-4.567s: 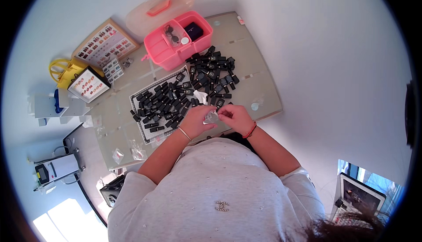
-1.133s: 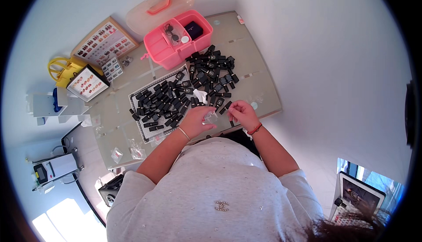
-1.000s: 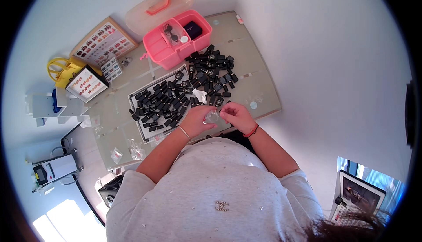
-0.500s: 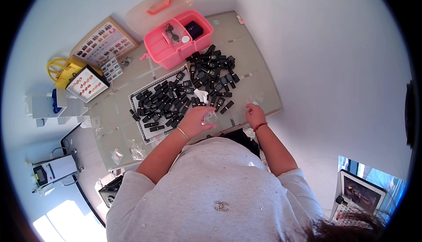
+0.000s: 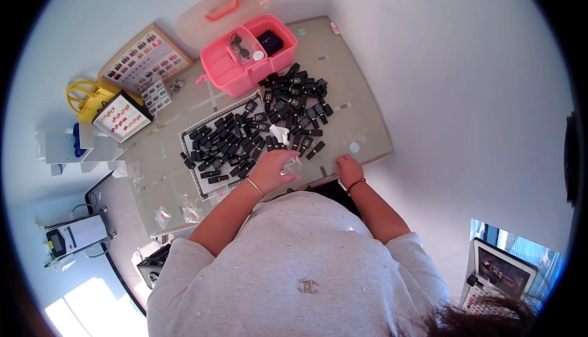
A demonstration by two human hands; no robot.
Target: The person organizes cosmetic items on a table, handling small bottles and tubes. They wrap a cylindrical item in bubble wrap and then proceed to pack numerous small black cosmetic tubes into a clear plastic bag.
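My left hand point(image 5: 274, 168) is at the near edge of the table, thumb and fingers apart in a C shape. Beside its fingertips, some clear plastic point(image 5: 294, 165) shows in the gap. Just beyond lie a crumpled white tissue point(image 5: 280, 133) and black nail polish bottles point(image 5: 228, 144), heaped on a patterned mat point(image 5: 205, 184). More of these bottles point(image 5: 299, 101) are piled on the bare table to the right. My right hand point(image 5: 349, 170) rests at the table edge with its fingers curled in; whatever they may hold is hidden. A round pale disc point(image 5: 354, 147) lies beyond it.
A pink storage box point(image 5: 229, 76) with its lid raised stands at the back. Colour sample boards point(image 5: 122, 117) and a yellow bag point(image 5: 92, 99) are at the far left. Small plastic packets point(image 5: 191, 209) lie near the left edge. A wall point(image 5: 453, 104) rises on the right.
My right hand has drawn back toward me and slightly left, uncovering the round pale disc. My left hand has stayed almost in place.
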